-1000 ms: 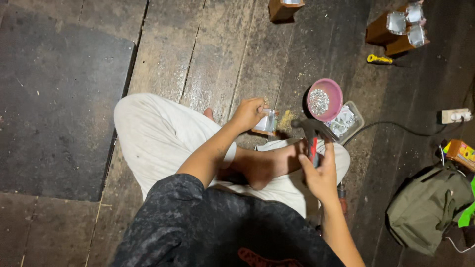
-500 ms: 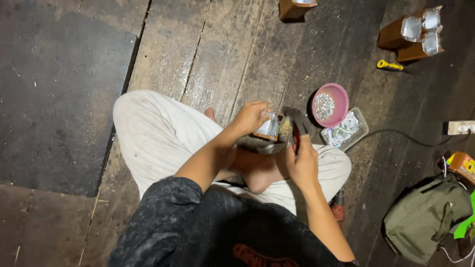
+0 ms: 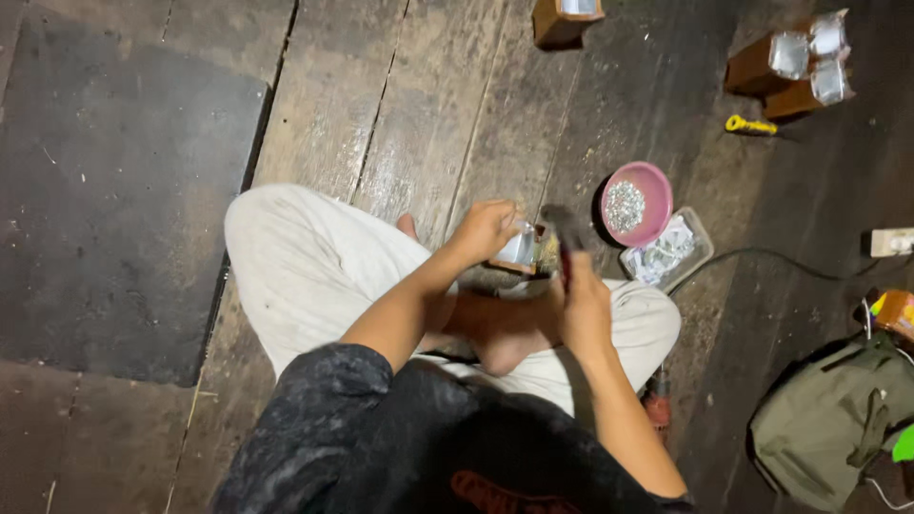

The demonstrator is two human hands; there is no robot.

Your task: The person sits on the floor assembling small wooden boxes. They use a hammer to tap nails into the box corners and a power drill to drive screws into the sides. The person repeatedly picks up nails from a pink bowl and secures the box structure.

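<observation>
Floor was dark, worn wooden planks, seams running lengthwise, pale scuffing near centre. A dark rectangular mat lay flat on the planks at left. Light fell unevenly: brighter at mid-floor, dim toward right edge. A black cable ran across the boards to a white socket block.

Dark wooden plank floor, dusty. A pink bowl of silvery bits and a clear tray are set just beside each other; wooden blocks, yellow tool, green bag and dark mat are spread around.
</observation>
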